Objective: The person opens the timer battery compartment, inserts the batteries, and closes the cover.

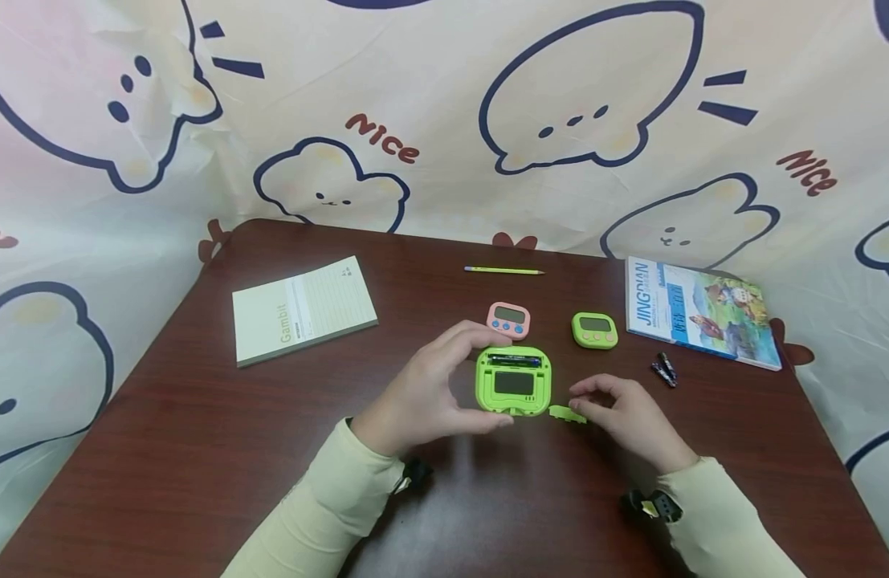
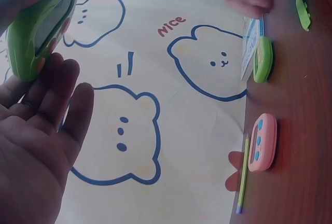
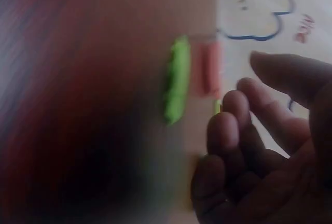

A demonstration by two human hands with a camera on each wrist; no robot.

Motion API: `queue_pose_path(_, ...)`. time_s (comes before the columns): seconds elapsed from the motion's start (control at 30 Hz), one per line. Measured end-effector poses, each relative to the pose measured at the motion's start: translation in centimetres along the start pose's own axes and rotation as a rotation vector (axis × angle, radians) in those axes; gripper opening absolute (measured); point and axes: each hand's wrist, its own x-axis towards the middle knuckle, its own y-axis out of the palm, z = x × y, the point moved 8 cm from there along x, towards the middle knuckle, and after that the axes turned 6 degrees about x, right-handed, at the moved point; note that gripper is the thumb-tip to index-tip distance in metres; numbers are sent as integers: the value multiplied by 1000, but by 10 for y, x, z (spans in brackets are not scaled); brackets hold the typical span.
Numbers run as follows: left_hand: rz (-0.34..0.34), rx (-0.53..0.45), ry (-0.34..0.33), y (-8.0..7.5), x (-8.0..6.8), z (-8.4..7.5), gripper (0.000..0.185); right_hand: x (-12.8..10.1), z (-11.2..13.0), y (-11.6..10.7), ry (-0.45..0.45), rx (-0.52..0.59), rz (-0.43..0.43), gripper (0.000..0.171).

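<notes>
My left hand (image 1: 444, 389) holds a green digital timer (image 1: 533, 404) by its edges, thumb below and fingers above. The timer's back faces the head camera, and a dark battery (image 1: 515, 361) lies in its uncovered slot. Part of the timer also shows in the left wrist view, beside the palm. A small green battery cover (image 1: 567, 414) lies on the table. My right hand (image 1: 628, 413) hovers beside the cover, fingers loosely bent and nothing between them; the right wrist view shows the cover (image 3: 178, 81) apart from the fingertips.
Behind the held timer lies a pink timer (image 1: 508, 320), with another green timer (image 1: 594, 331) to its right. Batteries (image 1: 664, 370) lie near a colourful book (image 1: 704, 313). A pencil (image 1: 503, 270) is at the back, a notebook (image 1: 304, 311) at the left of the brown table (image 1: 198, 449).
</notes>
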Motion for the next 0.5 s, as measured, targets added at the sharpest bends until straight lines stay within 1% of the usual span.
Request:
queue_pose_path(0.1, -4, 11, 10, -1, 0, 0, 75, 2, -11, 6, 13, -68, 46, 18)
queue_pose_path(0.17, -5, 23, 22, -1, 0, -1, 75, 2, -14, 9, 18, -114, 54, 18)
queue_pose_path(0.33, -7, 25, 30, -3, 1, -1, 75, 2, -12, 12, -6, -205, 37, 16)
queue_pose_path(0.5, -11, 20, 34, -4, 1, -2, 76, 3, -9, 15, -19, -233, 23, 11)
